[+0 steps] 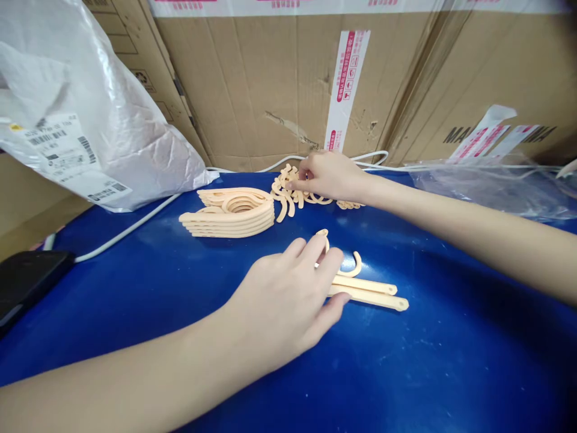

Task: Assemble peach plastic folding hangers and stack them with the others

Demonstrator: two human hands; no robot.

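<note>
My left hand (293, 294) is curled, palm down, over cream plastic hanger arms (369, 294), its thumb against their near side. Two long flat bars with a hole at the tip stick out to the right from under the fingers. A curved hook (356, 264) shows just beyond them, and a small looped end (323, 233) rises above the fingertips. Farther back, my right hand (331, 174) has its thumb and fingers bent into a pile of small curved cream pieces (288, 195). What its fingertips grip is hidden. Left of the pile lies a neat stack of cream folding hanger parts (229, 222).
A white plastic mailing bag (108, 120) leans at the left, near a black device (31, 282) with a white cable (128, 228). Large cardboard boxes (270, 78) stand behind the blue table (406, 373). Clear plastic film (491, 189) lies at the back right.
</note>
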